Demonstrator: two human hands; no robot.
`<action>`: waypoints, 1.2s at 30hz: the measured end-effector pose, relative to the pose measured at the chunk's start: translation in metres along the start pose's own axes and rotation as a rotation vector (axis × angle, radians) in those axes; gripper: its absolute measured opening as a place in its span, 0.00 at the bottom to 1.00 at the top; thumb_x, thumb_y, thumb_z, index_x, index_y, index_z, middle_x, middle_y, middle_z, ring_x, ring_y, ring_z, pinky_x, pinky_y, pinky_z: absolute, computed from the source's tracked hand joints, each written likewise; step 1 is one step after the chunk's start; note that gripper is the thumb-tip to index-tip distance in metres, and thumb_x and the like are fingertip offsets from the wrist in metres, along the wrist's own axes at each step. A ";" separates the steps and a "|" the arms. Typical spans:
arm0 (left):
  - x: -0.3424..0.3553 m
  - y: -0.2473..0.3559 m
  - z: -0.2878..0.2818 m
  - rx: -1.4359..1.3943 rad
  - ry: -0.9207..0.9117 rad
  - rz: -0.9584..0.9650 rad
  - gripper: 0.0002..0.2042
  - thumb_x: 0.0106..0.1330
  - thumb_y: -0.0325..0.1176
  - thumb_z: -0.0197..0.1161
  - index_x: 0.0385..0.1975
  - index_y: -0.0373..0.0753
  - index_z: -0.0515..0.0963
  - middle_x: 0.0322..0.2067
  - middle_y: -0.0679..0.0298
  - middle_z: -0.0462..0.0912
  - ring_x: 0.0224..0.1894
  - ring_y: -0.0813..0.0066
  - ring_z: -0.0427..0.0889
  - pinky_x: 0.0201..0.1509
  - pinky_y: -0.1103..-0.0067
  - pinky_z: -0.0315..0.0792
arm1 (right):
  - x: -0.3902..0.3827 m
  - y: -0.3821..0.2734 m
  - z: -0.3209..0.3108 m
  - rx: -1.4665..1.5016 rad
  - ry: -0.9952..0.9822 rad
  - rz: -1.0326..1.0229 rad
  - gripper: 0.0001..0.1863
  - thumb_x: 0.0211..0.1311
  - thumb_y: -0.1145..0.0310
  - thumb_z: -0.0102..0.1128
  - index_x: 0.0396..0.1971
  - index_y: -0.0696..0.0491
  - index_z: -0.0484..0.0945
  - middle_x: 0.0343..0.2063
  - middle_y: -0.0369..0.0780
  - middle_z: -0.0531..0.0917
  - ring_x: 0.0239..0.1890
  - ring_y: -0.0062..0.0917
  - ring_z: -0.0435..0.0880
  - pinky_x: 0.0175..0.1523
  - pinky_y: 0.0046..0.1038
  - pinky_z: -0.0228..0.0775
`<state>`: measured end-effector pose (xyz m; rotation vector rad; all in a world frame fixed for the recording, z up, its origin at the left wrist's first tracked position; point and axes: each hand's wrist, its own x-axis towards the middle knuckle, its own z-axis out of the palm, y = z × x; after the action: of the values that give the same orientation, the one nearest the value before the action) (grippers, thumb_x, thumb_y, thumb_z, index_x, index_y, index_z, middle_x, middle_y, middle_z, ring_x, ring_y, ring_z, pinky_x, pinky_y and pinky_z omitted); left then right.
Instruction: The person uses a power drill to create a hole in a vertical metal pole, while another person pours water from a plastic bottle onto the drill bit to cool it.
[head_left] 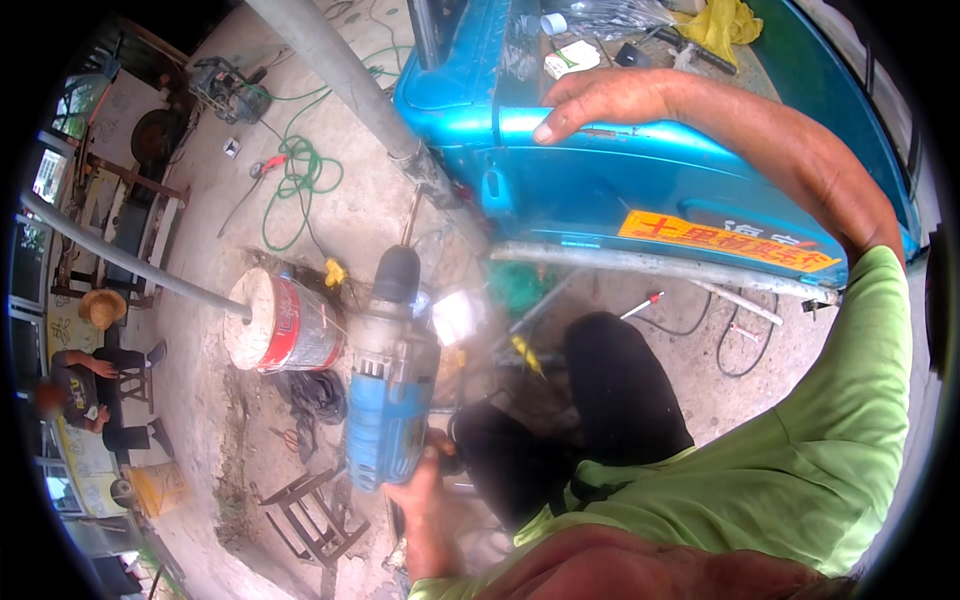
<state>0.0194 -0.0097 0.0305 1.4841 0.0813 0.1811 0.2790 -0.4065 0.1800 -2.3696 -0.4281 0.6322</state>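
Note:
My left hand [420,488] is closed round the handle of a blue and grey power drill [385,410], which points away from me. Its long drill bit [410,215] reaches a grey metal pole [350,90] beside the vehicle. From this view I cannot tell whether the tip is in the pole or only against it. My right hand [605,97] grips the top edge of a blue vehicle side panel [570,180], with the thumb on the outer face. An orange sticker [725,240] is on that panel.
A white and red bucket [300,325] with a pole standing in it is left of the drill. Green cable [300,190] lies coiled on the concrete. A small wooden stool [312,515] is at lower left. A person [90,390] sits at far left, near a yellow bucket [158,488].

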 end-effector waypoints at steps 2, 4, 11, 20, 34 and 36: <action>0.000 0.001 0.001 0.007 0.001 0.004 0.13 0.58 0.25 0.63 0.41 0.25 0.74 0.26 0.53 0.79 0.25 0.64 0.79 0.32 0.69 0.77 | 0.000 -0.001 0.000 -0.001 -0.005 0.011 0.49 0.52 0.33 0.66 0.63 0.60 0.74 0.59 0.52 0.77 0.63 0.41 0.75 0.66 0.40 0.67; 0.000 0.002 0.000 0.023 -0.010 0.006 0.13 0.58 0.25 0.63 0.40 0.25 0.74 0.26 0.53 0.79 0.25 0.64 0.79 0.32 0.69 0.77 | -0.001 -0.002 0.000 -0.007 -0.002 0.008 0.49 0.52 0.33 0.66 0.63 0.60 0.74 0.59 0.52 0.77 0.63 0.41 0.75 0.66 0.40 0.66; 0.000 -0.001 -0.003 0.012 -0.013 -0.008 0.14 0.58 0.25 0.63 0.42 0.25 0.74 0.26 0.52 0.80 0.25 0.64 0.79 0.32 0.69 0.77 | -0.001 0.000 0.001 0.001 -0.004 -0.001 0.49 0.52 0.33 0.66 0.63 0.60 0.75 0.59 0.52 0.77 0.62 0.41 0.75 0.66 0.41 0.67; -0.002 0.006 0.006 0.019 0.043 -0.046 0.15 0.58 0.25 0.63 0.44 0.24 0.74 0.26 0.52 0.80 0.25 0.63 0.79 0.32 0.68 0.77 | 0.000 -0.001 0.000 -0.041 0.003 0.002 0.49 0.52 0.33 0.66 0.62 0.60 0.75 0.59 0.52 0.77 0.62 0.41 0.75 0.65 0.41 0.67; 0.001 -0.002 -0.001 0.013 -0.025 0.005 0.12 0.58 0.25 0.63 0.40 0.25 0.75 0.25 0.53 0.80 0.25 0.63 0.80 0.32 0.69 0.77 | -0.004 -0.002 -0.001 -0.031 0.000 -0.009 0.47 0.53 0.34 0.66 0.59 0.61 0.76 0.54 0.50 0.79 0.57 0.38 0.77 0.60 0.38 0.70; 0.000 0.000 -0.002 0.034 -0.022 -0.005 0.12 0.58 0.25 0.63 0.40 0.25 0.75 0.25 0.53 0.80 0.25 0.63 0.80 0.32 0.69 0.77 | -0.001 0.001 0.002 -0.019 0.024 -0.027 0.47 0.52 0.34 0.66 0.59 0.61 0.77 0.52 0.50 0.79 0.56 0.37 0.78 0.58 0.38 0.71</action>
<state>0.0193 -0.0079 0.0305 1.5194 0.0707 0.1596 0.2773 -0.4067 0.1789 -2.3825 -0.4570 0.5895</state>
